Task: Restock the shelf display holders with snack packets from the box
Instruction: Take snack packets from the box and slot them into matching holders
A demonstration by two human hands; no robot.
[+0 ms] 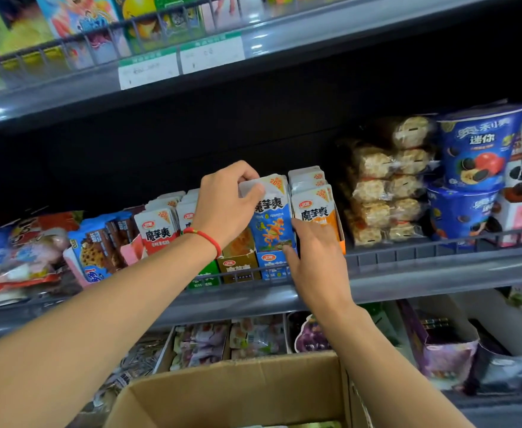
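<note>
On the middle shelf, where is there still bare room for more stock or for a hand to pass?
Free: the dark gap above the red packets, left of the left hand. Crowded: the blue packets it pinches sit tight against the orange packets, where the right hand rests; rice cakes and cookie cups fill the right.

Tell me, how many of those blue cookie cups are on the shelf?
2 in view: one blue cup stacked on another, at the middle shelf's right end. More may hide behind them or past the frame edge.
</note>
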